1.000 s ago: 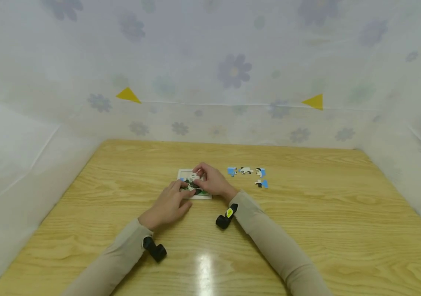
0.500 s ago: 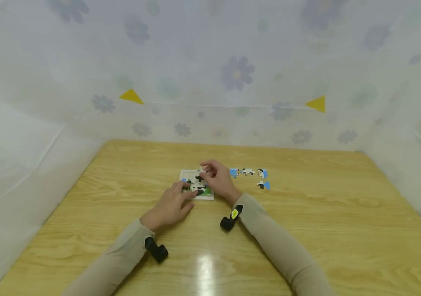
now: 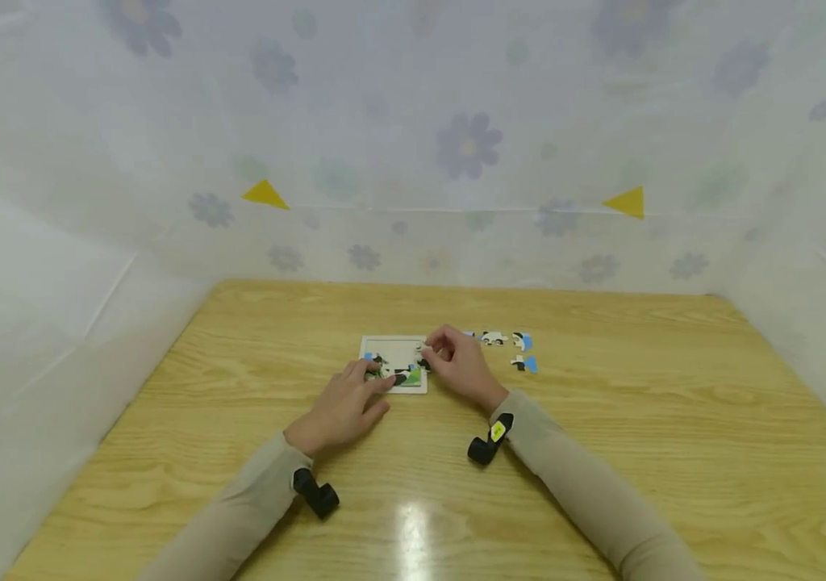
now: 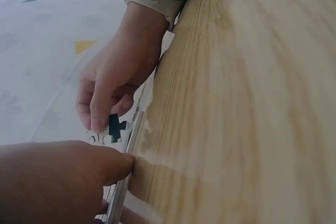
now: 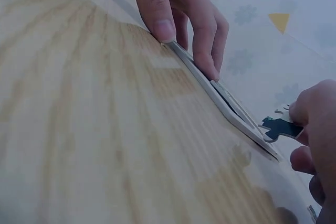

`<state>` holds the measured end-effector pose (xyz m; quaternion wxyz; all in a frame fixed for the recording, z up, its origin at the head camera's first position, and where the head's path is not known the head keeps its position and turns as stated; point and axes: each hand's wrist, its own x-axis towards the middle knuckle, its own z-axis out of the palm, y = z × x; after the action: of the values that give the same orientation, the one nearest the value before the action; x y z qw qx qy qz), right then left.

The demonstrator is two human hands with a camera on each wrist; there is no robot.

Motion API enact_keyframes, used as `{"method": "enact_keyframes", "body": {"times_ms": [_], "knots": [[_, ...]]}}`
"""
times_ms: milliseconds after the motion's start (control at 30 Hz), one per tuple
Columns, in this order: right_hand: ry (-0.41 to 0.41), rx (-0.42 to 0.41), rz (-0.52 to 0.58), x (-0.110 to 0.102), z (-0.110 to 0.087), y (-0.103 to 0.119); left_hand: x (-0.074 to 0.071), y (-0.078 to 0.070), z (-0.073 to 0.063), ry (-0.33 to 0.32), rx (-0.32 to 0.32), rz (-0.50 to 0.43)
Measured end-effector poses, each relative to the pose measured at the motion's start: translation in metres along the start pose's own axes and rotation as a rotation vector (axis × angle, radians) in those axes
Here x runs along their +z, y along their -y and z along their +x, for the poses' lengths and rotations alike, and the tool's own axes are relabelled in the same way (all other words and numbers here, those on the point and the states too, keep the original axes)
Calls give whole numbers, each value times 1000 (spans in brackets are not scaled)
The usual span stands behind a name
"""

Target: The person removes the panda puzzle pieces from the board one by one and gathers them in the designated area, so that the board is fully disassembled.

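Note:
In the head view a white puzzle frame (image 3: pixel 431 386) lies on the table, with joined panda puzzle pieces (image 3: pixel 407 376) along its near side. My left hand (image 3: pixel 340 410) rests on the frame's near left part, and the right wrist view has its thumb (image 5: pixel 164 30) at the frame's edge. My right hand (image 3: pixel 465 369) pinches a black and white puzzle piece (image 3: pixel 423 359) between thumb and fingers at the frame's right side. That held piece (image 4: pixel 115 128) appears tilted and raised in the left wrist view. Fingers of the left hand cover part of the joined pieces.
Right of the frame lie several loose pieces: a white and black one (image 3: pixel 494 338), a blue-edged one (image 3: pixel 523 341) and a lower blue-edged one (image 3: pixel 525 364). Another is partly behind my right hand. The wooden table (image 3: pixel 602 452) meets a flowered white curtain (image 3: pixel 413 242) at the back.
My right hand has moved right with the puzzle piece, from over the frame's middle to its right side. My left hand stays on the frame. The view has shifted slightly.

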<state>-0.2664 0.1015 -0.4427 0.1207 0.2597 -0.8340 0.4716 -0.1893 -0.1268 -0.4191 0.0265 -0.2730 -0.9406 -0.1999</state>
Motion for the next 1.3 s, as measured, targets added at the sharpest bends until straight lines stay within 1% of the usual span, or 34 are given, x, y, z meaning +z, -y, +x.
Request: {"method": "enact_keyframes", "body": {"times_ms": [167, 300, 433, 533, 733, 833, 1067, 1300], "knots": [[-23, -16, -94, -13, -9, -2, 0, 0, 1, 7, -2, 1], [-71, -34, -172, -24, -19, -6, 0, -1, 0, 6, -1, -10], [-115, -19, -200, -35, -31, -8, 1, 0, -1, 9, 2, -8], [-136, 4, -196, -44, -37, -9, 2, 0, -2, 4, 9, -14], [-186, 21, -280, -57, -43, -14, 1, 1, -2, -11, 23, -23], [-183, 24, -324, -61, -45, -16, 1, 2, -2, -10, 21, -21], [-151, 73, -385, -65, -46, -20, 1, 2, -3, -8, 20, -38], [-172, 24, -416, -69, -45, -22, 2, 4, -2, -9, 20, -41]]}}
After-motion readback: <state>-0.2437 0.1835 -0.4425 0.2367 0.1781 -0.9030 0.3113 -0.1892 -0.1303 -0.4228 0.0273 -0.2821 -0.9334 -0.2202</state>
